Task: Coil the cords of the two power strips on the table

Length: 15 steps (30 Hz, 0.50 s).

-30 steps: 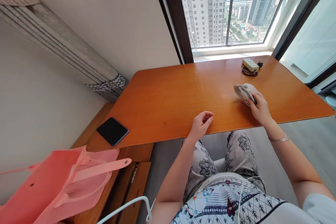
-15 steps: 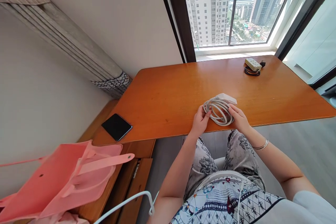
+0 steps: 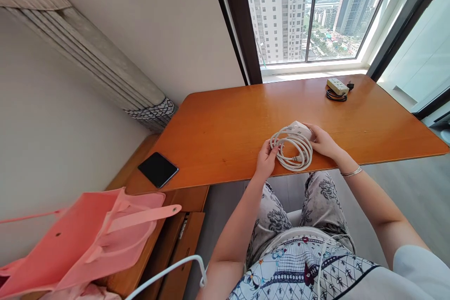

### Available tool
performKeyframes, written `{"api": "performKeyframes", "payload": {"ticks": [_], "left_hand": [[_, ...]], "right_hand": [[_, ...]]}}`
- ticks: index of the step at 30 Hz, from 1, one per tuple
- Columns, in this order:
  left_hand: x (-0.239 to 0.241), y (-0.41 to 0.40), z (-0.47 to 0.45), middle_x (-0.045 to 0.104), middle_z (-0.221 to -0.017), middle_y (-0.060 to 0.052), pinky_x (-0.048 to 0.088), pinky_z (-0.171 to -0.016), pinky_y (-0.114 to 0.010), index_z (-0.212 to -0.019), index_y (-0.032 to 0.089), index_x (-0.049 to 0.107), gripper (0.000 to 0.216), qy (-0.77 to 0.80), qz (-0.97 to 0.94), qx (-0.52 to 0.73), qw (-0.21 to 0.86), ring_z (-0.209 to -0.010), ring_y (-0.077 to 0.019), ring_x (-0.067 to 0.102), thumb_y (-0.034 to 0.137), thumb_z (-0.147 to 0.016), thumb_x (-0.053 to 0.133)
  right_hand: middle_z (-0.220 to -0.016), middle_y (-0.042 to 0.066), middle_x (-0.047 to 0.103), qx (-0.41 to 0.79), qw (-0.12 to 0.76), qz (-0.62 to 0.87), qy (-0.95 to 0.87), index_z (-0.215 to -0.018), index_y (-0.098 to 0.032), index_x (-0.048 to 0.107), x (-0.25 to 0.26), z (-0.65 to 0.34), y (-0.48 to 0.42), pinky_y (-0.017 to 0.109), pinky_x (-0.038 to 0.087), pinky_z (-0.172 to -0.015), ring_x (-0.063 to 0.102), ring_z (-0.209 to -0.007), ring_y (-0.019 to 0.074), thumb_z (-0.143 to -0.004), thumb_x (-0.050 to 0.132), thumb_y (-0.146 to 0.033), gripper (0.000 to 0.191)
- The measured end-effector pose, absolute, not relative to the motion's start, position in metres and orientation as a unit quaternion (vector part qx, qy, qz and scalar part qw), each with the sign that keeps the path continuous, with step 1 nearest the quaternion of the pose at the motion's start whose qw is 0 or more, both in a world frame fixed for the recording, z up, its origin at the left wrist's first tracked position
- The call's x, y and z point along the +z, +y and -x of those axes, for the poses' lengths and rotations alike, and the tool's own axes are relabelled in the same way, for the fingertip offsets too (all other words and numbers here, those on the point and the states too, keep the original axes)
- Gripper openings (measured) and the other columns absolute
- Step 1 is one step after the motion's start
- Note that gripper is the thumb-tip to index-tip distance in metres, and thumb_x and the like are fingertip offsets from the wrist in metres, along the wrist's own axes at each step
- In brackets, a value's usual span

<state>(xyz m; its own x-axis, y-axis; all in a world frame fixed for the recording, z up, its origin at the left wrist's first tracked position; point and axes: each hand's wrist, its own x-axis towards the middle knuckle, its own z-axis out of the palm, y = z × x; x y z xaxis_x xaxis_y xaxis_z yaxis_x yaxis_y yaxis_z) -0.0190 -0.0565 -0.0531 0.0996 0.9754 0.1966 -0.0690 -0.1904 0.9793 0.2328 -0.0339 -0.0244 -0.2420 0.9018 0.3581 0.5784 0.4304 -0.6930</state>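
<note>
A white power strip [image 3: 300, 128] with its coiled white cord [image 3: 305, 155] lies at the near edge of the wooden table. My left hand [image 3: 266, 159] is closed around the left side of the coil, thumb on top. At the strip's right end, my right hand [image 3: 322, 141] grips the white block, its fingers curled over the far side and partly hidden. The coil's loops are loosely round, and the plug end shows at their lower right.
The wooden table [image 3: 218, 126] spans the middle. A second power strip [image 3: 337, 86] with a black cord sits at the back right, near the window. A black tablet [image 3: 158, 169] lies at the left edge, beside a pink bag [image 3: 84, 239].
My right hand has moved from the coil's right side up onto the strip's block. The coil now lies more openly. My left hand keeps its hold.
</note>
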Motion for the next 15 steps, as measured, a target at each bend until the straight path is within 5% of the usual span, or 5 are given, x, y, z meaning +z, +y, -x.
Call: {"api": "performKeyframes", "payload": {"ticks": [6, 11, 15], "left_hand": [[-0.031, -0.036, 0.042, 0.072, -0.089, -0.004, 0.054, -0.074, -0.029, -0.095, 0.020, 0.065, 0.031, 0.459, -0.560, 0.542, 0.427, -0.079, -0.0176, 0.069, 0.048, -0.083, 0.067], [0.000, -0.006, 0.071, 0.073, -0.095, -0.004, 0.055, -0.081, -0.028, -0.086, 0.020, 0.061, 0.006, 0.466, -0.472, 0.662, 0.348, -0.087, -0.0159, 0.072, 0.026, -0.084, 0.061], [0.011, 0.011, 0.092, 0.071, -0.089, 0.000, 0.053, -0.072, -0.022, -0.084, 0.020, 0.058, 0.005, 0.449, -0.339, 0.738, 0.373, -0.075, -0.0106, 0.070, 0.017, -0.083, 0.062]], "right_hand": [[-0.119, 0.013, 0.068, 0.085, 0.446, 0.526, -0.719, -0.126, -0.022, 0.063, -0.017, -0.241, -0.036, 0.046, 0.053, -0.098, 0.063, -0.112, 0.0296, -0.090, 0.064, -0.039, 0.040], [-0.118, 0.014, 0.065, -0.036, 0.474, 0.577, -0.664, -0.125, -0.023, 0.062, -0.004, -0.271, -0.038, 0.048, 0.049, -0.102, 0.060, -0.114, 0.0320, -0.092, 0.060, -0.043, 0.039], [-0.118, 0.015, 0.064, -0.079, 0.470, 0.623, -0.620, -0.127, -0.021, 0.059, -0.006, -0.304, -0.031, 0.050, 0.048, -0.101, 0.059, -0.115, 0.0330, -0.090, 0.059, -0.041, 0.041]]}}
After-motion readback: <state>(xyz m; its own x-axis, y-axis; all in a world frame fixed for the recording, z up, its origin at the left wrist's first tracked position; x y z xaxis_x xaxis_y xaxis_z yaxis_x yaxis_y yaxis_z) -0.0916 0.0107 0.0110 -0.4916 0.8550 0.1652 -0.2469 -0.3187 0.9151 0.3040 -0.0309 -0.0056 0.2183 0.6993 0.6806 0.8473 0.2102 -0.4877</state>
